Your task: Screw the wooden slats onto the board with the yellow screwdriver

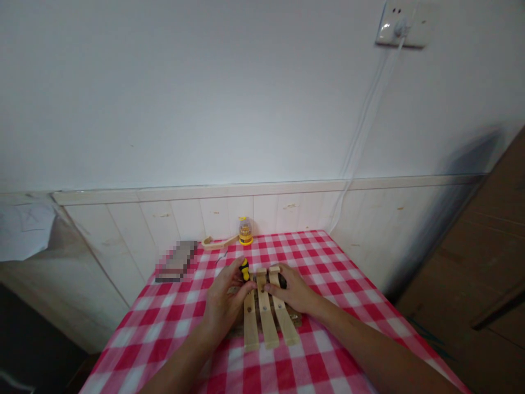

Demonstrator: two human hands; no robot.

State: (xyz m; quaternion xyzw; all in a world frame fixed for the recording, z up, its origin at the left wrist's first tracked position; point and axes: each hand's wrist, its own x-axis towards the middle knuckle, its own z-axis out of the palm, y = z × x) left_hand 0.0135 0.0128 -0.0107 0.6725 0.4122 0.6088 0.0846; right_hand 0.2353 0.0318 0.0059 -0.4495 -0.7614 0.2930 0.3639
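Note:
My left hand [221, 301] is closed around a small screwdriver [245, 270] with a yellow and black handle. The handle stands upright by the upper end of the leftmost wooden strip. In front of me lies a wooden piece made of three pale strips [268, 325], fanned toward me, with screw heads in them and a darker base beneath. My right hand [297, 293] grips this piece from the right, its thumb on the upper part of the strips. A dark rounded part [282, 280] shows beside the right fingers. The screwdriver's tip is hidden.
A red and white checked cloth [324, 350] covers the table. At its back edge stand a clear jar with yellow lid and base [245, 232] and a pale hooked wooden piece [219, 244]. A blurred-out rectangular object [178, 262] lies at left. A wall socket [404, 24] is above.

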